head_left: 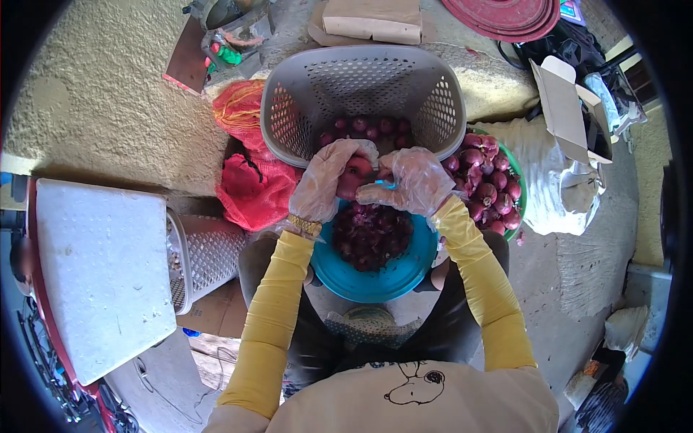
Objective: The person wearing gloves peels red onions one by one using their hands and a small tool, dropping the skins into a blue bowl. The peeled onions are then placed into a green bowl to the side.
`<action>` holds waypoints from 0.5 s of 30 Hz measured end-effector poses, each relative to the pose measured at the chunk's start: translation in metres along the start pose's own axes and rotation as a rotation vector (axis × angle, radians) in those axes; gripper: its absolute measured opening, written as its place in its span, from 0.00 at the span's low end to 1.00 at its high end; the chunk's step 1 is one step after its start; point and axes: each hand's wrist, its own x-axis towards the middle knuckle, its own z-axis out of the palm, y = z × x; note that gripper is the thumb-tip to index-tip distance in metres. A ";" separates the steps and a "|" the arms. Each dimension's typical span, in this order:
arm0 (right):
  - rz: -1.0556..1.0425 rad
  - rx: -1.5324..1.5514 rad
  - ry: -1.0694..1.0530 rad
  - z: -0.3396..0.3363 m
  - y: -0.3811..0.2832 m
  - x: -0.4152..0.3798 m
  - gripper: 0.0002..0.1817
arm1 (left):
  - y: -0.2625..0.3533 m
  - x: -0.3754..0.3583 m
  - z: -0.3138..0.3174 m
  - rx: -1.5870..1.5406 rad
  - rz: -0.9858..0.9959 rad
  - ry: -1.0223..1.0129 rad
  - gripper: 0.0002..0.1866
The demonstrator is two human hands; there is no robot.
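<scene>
Both hands wear clear plastic gloves, above the near rim of a grey perforated basket (361,59). My left hand (328,180) is wrapped round a red onion (351,180). Close to the onion's right side, my right hand (415,180) is closed, its fingers pinched on something dark and small that I cannot make out. Below them, a blue basin (375,287) holds a heap of dark red peels (370,238). Several red onions (372,130) lie in the bottom of the grey basket. More onions (487,191) fill a green-rimmed container (518,169) to the right.
Red mesh sacks (249,180) lie left of the basket. A second perforated basket (209,252) is tipped beside a white foam panel (105,274). On the right are a white sack (552,180) and an open cardboard box (567,119). Flattened cardboard (372,18) and a red lid (502,14) lie beyond.
</scene>
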 end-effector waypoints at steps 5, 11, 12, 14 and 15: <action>-0.030 -0.079 0.104 -0.010 -0.009 0.001 0.37 | -0.010 -0.003 -0.003 0.044 0.054 -0.073 0.19; -0.034 -0.106 0.120 -0.010 -0.008 0.000 0.39 | -0.015 -0.003 -0.010 0.303 0.231 -0.163 0.34; -0.033 -0.106 0.120 -0.010 -0.007 0.000 0.39 | -0.015 -0.003 -0.010 0.303 0.231 -0.164 0.34; -0.042 -0.127 0.144 -0.008 -0.006 0.000 0.38 | -0.017 -0.002 -0.010 0.275 0.200 -0.163 0.33; -0.042 -0.127 0.144 -0.007 -0.006 -0.001 0.38 | -0.017 -0.003 -0.009 0.275 0.199 -0.163 0.33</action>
